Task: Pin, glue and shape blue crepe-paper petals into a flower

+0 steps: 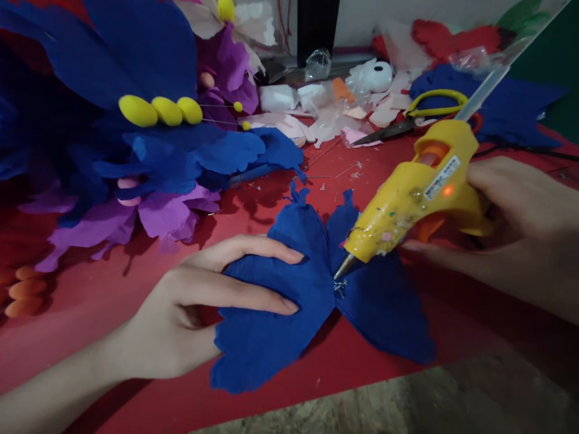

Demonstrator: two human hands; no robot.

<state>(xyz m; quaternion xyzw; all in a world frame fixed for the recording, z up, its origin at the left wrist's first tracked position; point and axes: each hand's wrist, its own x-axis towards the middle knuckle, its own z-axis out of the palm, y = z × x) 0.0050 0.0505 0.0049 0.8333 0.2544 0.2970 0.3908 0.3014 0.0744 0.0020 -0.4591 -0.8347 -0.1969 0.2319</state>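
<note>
Flowers (149,150) of blue and purple paper crowd the left, cut off by the frame. Left hand (190,325) lies on the left petal (271,343), fingers (253,298) loosely spread, pressing it to the red counter (104,283). Glue gun (416,196) tip meets the join with the right petal (384,313). Right hand (520,229) wraps the grip, fingers closed around it and partly hidden, wrist out of frame; scissors (420,111) lie behind.

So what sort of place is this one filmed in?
Likely a small craft workspace for paper flowers: a yellow hot glue gun over blue crepe paper petals, yellow-handled scissors, and finished blue and purple paper blooms on the red work surface.
</note>
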